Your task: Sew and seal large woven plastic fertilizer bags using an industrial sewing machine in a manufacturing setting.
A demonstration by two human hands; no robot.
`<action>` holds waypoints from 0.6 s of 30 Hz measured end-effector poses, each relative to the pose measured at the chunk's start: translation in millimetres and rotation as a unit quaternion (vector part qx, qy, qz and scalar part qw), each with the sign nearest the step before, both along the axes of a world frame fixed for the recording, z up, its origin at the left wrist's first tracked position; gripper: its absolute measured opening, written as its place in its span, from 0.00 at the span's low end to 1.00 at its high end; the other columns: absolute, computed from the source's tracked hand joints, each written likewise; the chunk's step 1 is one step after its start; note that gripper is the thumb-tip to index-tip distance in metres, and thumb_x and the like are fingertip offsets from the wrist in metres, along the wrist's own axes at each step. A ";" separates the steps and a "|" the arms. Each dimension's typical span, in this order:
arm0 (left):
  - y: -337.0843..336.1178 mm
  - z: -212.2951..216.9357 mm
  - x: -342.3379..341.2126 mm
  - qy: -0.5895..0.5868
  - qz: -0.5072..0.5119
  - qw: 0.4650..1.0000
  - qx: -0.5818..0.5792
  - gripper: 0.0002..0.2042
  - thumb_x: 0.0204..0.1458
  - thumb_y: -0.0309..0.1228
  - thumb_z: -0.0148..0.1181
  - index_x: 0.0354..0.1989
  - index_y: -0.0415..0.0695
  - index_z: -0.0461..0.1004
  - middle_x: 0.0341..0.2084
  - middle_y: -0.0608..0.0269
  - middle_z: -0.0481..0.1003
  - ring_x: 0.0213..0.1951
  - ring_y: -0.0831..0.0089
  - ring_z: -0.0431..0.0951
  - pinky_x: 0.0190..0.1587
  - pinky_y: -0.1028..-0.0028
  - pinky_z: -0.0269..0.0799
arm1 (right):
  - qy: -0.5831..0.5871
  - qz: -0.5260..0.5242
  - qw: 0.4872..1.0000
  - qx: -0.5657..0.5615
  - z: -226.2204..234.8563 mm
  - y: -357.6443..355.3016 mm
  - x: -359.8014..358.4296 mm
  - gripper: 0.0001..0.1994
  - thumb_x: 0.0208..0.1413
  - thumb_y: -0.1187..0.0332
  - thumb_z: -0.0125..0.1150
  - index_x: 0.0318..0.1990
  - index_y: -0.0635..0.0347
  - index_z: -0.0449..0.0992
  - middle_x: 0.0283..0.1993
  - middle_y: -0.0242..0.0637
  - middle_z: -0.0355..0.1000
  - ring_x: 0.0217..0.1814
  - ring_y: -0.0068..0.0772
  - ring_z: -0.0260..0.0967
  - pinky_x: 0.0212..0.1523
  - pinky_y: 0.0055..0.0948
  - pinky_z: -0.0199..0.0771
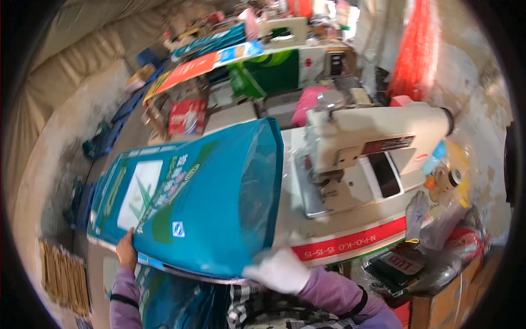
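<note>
fingers of the left hand (126, 251) curl over the near left edge of the teal woven bag (186, 203), gripping it; the right hand (276, 270), in a white glove, presses on the bag's near right corner, but blur hides whether its fingers are closed on the fabric or just flat against it. the bag lies flat across the table (350, 241), its open mouth turned toward the cream sewing machine (361, 148) and lying just beside the needle area.

from here the worry, as i judge it, is the slick, wide bag sliding or skewing: held only at the near edge, the far mouth could buckle or feed crooked under the machine's foot. the gloved hand sits nearest the machine, so a loose glove tip or cuff could catch there. more teal bags (175, 301) hang at the lap below and could drag on the one held. clear plastic bags (438, 230) crowd the table's right end, near enough to snag. stacked printed sacks (208, 63) lie well apart beyond.
</note>
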State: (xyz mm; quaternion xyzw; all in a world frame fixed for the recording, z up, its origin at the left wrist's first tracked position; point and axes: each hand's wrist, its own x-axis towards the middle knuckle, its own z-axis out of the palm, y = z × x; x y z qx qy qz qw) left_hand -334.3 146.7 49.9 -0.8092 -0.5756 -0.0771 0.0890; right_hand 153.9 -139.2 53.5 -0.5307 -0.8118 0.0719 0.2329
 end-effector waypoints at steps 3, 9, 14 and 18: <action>-50.9 -3.1 -49.7 -0.400 0.229 0.879 -0.124 0.25 0.56 0.28 0.52 0.65 0.51 0.65 0.55 0.54 0.73 0.54 0.55 0.72 0.52 0.48 0.68 | 0.090 0.167 0.981 -0.025 54.2 -12.1 -26.4 0.09 0.55 0.63 0.57 0.41 0.54 0.74 0.34 0.40 0.71 0.41 0.38 0.74 0.34 0.38 0.76; -203.5 -56.9 52.9 -0.685 0.218 0.675 -0.163 0.44 0.54 0.35 0.68 0.73 0.44 0.43 0.61 0.51 0.62 0.58 0.60 0.67 0.53 0.55 0.69 | 0.141 -0.166 0.937 0.272 87.8 187.3 51.2 0.31 0.50 0.50 0.64 0.59 0.58 0.71 0.57 0.51 0.71 0.58 0.52 0.69 0.61 0.42 0.67; -278.3 -74.8 156.2 -0.693 0.400 0.574 -0.174 0.37 0.59 0.39 0.61 0.71 0.41 0.48 0.61 0.54 0.64 0.56 0.61 0.69 0.54 0.61 0.69 | 0.073 -0.039 0.970 -0.230 -46.0 255.6 38.2 0.29 0.56 0.56 0.60 0.62 0.63 0.69 0.62 0.53 0.69 0.66 0.48 0.65 0.66 0.39 0.62; -280.6 -63.9 179.6 -0.721 0.424 0.509 -0.204 0.29 0.60 0.43 0.59 0.66 0.46 0.56 0.56 0.55 0.67 0.53 0.65 0.71 0.47 0.59 0.71 | 0.318 -0.129 0.936 -0.079 -102.0 238.7 42.9 0.23 0.58 0.59 0.58 0.60 0.56 0.72 0.54 0.53 0.75 0.56 0.52 0.73 0.57 0.40 0.71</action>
